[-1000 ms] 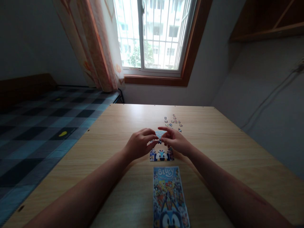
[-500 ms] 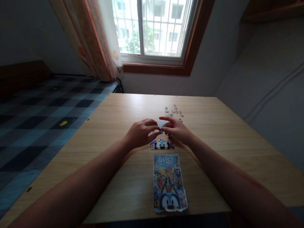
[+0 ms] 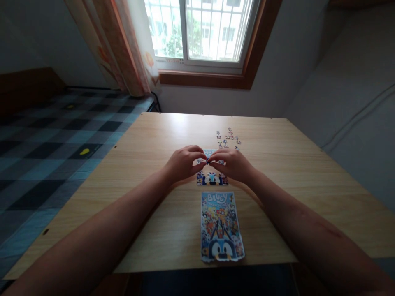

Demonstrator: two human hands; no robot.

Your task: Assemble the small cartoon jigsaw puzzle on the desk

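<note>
Between my fingertips is a small dark jigsaw piece (image 3: 207, 161), held just above the partly joined jigsaw puzzle (image 3: 212, 179). My left hand (image 3: 186, 163) pinches it from the left, thumb below and fingers above. From the right, my right hand (image 3: 230, 163) closes thumb and fingers on the same piece. The puzzle shows a blue dog's face along its near edge and a pale blue strip at its far edge; bare table shows in its middle. My hands cover parts of both its sides. Nearer to me lies a torn-edged Bluey picture sheet (image 3: 221, 226).
Several loose jigsaw pieces (image 3: 230, 135) lie scattered beyond the puzzle, to the right. The wooden table (image 3: 148, 144) reaches toward a barred window (image 3: 212, 37). A bed with a checked cover (image 3: 77, 131) stands along the left, beside a curtain (image 3: 123, 49).
My right hand's fingers have come down and closed on the piece, where its index finger was raised before. The camera view has tipped slightly downward.
</note>
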